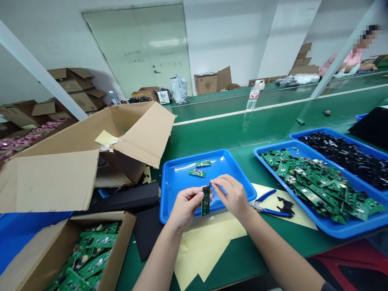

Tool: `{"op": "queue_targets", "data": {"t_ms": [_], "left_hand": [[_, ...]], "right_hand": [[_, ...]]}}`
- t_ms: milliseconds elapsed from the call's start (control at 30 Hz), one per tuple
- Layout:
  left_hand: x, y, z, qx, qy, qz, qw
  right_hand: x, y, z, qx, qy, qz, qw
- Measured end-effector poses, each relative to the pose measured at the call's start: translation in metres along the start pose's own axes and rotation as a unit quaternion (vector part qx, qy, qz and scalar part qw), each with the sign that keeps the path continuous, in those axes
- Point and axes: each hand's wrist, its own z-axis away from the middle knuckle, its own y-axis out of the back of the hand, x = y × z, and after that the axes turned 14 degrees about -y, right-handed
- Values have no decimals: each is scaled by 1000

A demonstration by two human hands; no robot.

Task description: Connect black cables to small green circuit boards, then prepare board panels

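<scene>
My left hand is closed on the lower side of a small green circuit board, which stands upright between thumb and fingers. The fingers of my right hand pinch together at the board's top end. A tiny dark piece seems to be at those fingertips, too small to make out. Both hands are over the near edge of a blue tray. Two more circuit boards, one nearer and one farther, lie flat in that tray.
Blue-handled cutters and black plastic bits rest on yellow paper. To the right, one tray holds many boards, another black parts. A board-filled carton and an open cardboard box stand left.
</scene>
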Motion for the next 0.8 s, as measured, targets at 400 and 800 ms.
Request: {"op": "queue_targets", "data": {"t_ms": [400,800], "left_hand": [[-6,0,-1,-17,-35,-103,994],[0,5,0,-15,-351,-399,847]], "right_hand": [[-2,-2,2,-37,-39,-140,989],[-4,3,-9,-318,-437,-438,719]]}}
